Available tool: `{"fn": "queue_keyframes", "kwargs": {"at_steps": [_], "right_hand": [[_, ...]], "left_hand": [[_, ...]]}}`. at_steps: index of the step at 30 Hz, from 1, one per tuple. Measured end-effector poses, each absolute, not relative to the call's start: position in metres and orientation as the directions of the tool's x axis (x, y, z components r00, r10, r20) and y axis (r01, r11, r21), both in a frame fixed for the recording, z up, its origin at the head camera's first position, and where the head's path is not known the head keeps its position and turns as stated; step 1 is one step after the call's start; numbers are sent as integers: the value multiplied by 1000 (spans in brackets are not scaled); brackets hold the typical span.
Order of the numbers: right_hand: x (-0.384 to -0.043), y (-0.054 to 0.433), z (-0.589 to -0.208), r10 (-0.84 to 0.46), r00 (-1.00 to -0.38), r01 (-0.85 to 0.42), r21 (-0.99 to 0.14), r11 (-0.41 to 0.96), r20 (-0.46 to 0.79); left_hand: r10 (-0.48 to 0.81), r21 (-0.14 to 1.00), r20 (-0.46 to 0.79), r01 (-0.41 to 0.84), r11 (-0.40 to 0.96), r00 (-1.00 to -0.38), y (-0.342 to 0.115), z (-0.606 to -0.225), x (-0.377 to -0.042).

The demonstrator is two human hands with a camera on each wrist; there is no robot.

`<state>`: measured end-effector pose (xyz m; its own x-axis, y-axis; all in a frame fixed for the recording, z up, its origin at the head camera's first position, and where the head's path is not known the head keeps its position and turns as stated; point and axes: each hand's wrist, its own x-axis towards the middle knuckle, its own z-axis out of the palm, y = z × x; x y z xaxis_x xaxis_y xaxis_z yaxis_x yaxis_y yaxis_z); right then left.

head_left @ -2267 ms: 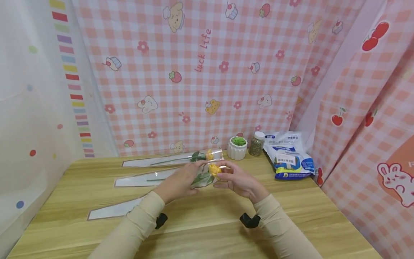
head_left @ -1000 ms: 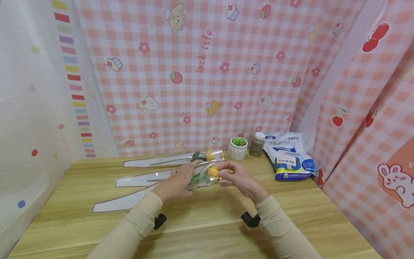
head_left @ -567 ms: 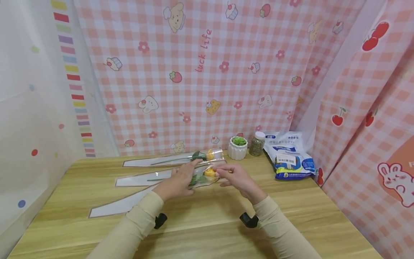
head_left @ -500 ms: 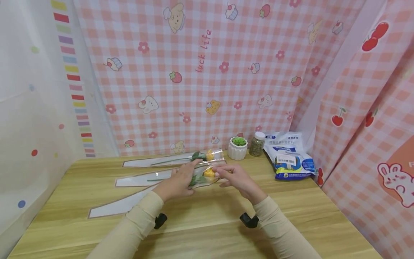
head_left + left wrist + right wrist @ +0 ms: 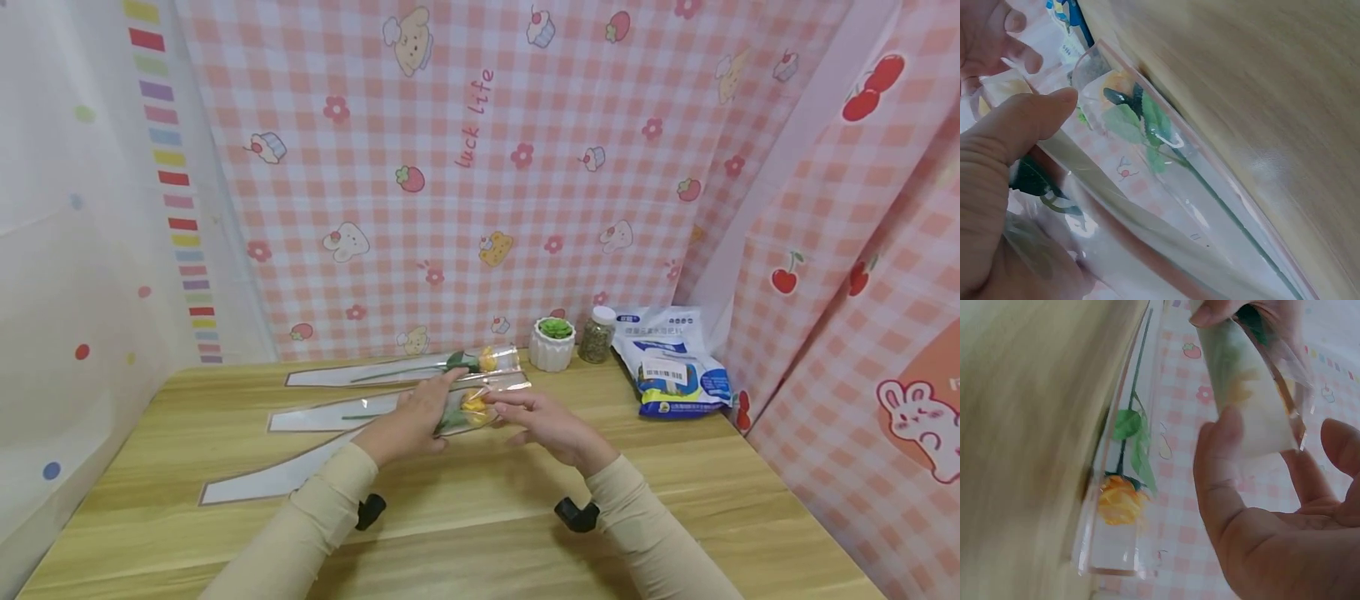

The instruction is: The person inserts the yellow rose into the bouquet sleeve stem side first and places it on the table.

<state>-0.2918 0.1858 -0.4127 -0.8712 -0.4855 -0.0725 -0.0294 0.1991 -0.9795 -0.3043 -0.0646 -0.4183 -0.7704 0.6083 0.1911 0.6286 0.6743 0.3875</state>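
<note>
A yellow artificial rose (image 5: 474, 405) shows through a clear flower sleeve in the head view. My left hand (image 5: 412, 423) grips that sleeve around its leafy part; the left wrist view shows the thumb (image 5: 1041, 115) laid over the film. Close at the wide end, my right hand (image 5: 543, 421) has its fingers apart, and in the right wrist view one fingertip (image 5: 1229, 425) overlaps the film. Behind lies another sleeved rose (image 5: 487, 358), its flower towards the right. The narrow white tails of a middle sleeve (image 5: 300, 418) and a front sleeve (image 5: 247, 487) reach leftwards from under my left hand.
Along the back of the wooden table (image 5: 465, 533) stand a white pot with a green succulent (image 5: 551, 346), a jar with a white lid (image 5: 597, 335) and a blue-and-white bag (image 5: 675, 367). A pink checked cloth (image 5: 450, 208) hangs behind them.
The yellow rose in the gripped sleeve has shifted left. My right fingers have loosened from their pinch at the flower and spread. The front sleeve's tail has slid slightly left.
</note>
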Motion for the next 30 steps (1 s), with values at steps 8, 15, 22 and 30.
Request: {"fn": "queue_keyframes", "kwargs": {"at_steps": [8, 15, 22, 30], "right_hand": [[-292, 184, -415, -549, -829, 69, -994, 87, -105], [-292, 180, -420, -577, -807, 110, -992, 58, -124], [-291, 173, -424, -471, -881, 46, -999, 2, -41], [-292, 181, -416, -423, -903, 58, -997, 57, -77]], "left_hand": [[623, 372, 231, 660, 653, -747, -67, -417, -304], [639, 369, 227, 672, 642, -735, -69, -415, -302], [617, 287, 261, 670, 685, -743, -70, -416, -303], [552, 187, 258, 601, 777, -793, -81, -422, -300]]}}
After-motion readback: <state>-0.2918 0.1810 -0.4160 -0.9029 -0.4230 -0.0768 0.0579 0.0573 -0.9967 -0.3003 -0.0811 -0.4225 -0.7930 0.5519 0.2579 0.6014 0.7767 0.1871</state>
